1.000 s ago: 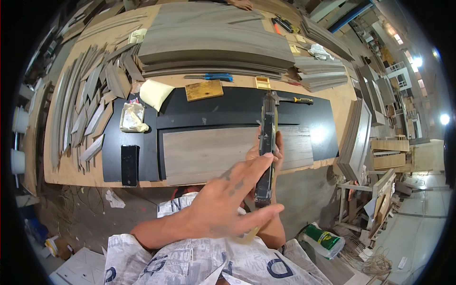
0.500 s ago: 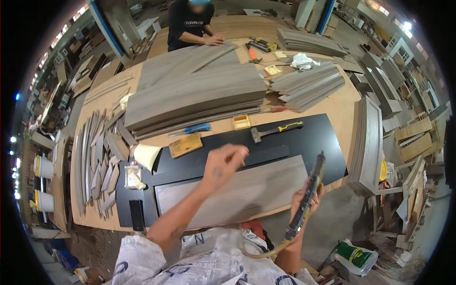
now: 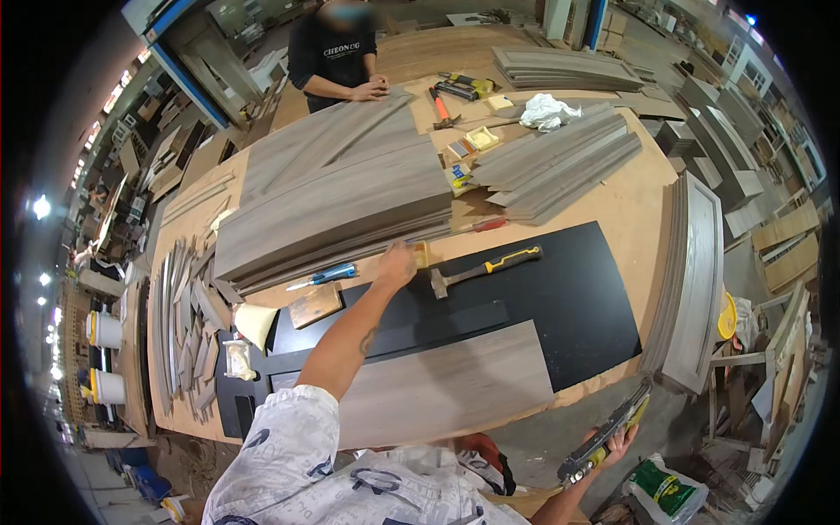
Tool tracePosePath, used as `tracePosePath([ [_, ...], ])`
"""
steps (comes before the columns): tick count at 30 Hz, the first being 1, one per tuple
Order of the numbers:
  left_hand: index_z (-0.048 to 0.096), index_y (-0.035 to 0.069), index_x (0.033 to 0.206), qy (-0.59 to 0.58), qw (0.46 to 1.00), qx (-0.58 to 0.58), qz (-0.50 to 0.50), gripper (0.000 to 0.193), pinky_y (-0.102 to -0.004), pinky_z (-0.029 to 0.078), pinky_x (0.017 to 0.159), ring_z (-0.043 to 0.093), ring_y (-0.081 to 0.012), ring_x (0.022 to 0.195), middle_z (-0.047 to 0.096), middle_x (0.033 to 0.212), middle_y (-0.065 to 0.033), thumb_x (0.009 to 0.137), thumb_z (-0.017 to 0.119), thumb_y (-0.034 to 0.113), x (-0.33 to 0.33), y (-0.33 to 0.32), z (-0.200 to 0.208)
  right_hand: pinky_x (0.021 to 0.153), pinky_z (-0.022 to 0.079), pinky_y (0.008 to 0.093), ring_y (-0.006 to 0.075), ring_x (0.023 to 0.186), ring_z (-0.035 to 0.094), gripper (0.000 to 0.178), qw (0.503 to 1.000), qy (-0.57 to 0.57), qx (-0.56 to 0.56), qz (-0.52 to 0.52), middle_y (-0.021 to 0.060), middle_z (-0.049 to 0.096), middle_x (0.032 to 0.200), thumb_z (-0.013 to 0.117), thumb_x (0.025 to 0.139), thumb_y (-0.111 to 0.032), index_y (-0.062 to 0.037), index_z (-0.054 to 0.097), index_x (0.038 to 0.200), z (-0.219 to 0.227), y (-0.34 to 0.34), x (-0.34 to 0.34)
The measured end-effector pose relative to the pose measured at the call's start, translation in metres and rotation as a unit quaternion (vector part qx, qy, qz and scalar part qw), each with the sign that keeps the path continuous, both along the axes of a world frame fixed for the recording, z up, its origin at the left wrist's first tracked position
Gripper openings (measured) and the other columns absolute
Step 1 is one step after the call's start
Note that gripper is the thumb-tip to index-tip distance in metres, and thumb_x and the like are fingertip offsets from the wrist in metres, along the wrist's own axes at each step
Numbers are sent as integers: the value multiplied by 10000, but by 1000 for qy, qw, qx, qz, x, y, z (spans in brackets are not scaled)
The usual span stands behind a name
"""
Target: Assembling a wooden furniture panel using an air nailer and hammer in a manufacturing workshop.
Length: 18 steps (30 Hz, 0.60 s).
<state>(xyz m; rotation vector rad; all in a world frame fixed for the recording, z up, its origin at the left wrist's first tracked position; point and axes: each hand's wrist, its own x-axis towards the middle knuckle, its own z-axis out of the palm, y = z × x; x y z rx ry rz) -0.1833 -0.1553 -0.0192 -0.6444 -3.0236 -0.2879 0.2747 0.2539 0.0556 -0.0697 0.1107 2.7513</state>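
My left hand point(image 3: 398, 268) is stretched out over the table, its fingers bent at a small pale-yellow box point(image 3: 423, 254). The hand covers the box's left part, and its fingertips are hidden. A claw-less-looking hammer point(image 3: 486, 269) with a black and yellow handle lies just right of them. Low on the right, beyond the table edge, my right hand point(image 3: 619, 444) grips a long black and yellow nail gun point(image 3: 604, 437) with a hose at its lower end. Before me a grey wood-grain panel point(image 3: 455, 376) lies on a black board point(image 3: 577, 297).
Stacked grey boards point(image 3: 350, 188), a blue-handled screwdriver point(image 3: 332, 274) and a wooden block point(image 3: 317, 306) occupy the table. Offcuts point(image 3: 188, 315) crowd its left end. Panels point(image 3: 687, 289) stand at the right edge. Across the table, a person point(image 3: 337, 57) in black rests both hands on the boards.
My left hand has moved forward from above the panel to the small yellow box. My right hand has swung the nail gun right and down, off the table's edge. The view has shifted.
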Motion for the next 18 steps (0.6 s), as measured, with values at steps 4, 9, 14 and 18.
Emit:
tracePosePath([
  [4, 704, 78, 1020, -42, 991, 104, 77, 244, -491, 541, 830, 652, -398, 965, 658, 999, -228, 872, 559, 208, 4, 3, -1, 530, 454, 250, 91, 511, 484, 465, 999, -11, -39, -16, 2, 463, 592, 446, 1043, -421, -75, 457, 732, -12, 6, 1],
  [9, 746, 103, 885, -42, 992, 27, 117, 240, -500, 526, 810, 670, -397, 875, 705, 872, -192, 901, 568, 263, 11, 23, 21, 524, 501, 248, 110, 528, 533, 459, 998, -15, -53, -3, 23, 504, 602, 470, 1033, -408, -59, 478, 734, -2, 4, -18],
  [14, 720, 65, 910, 10, 1000, 18, 21, 185, -502, 540, 794, 675, -393, 875, 688, 903, -213, 862, 601, 198, 3, 12, 22, 541, 534, 246, 113, 495, 539, 481, 997, -16, -72, 6, 13, 511, 570, 469, 1023, -431, -77, 471, 698, 31, -10, -39],
  [18, 683, 21, 973, 21, 998, 31, -48, 184, -499, 539, 795, 665, -404, 911, 667, 959, -236, 838, 581, 93, -1, 13, 31, 536, 544, 250, 107, 473, 539, 484, 997, -32, -62, -24, 4, 520, 560, 465, 1019, -444, -95, 465, 682, 28, -9, -36],
])
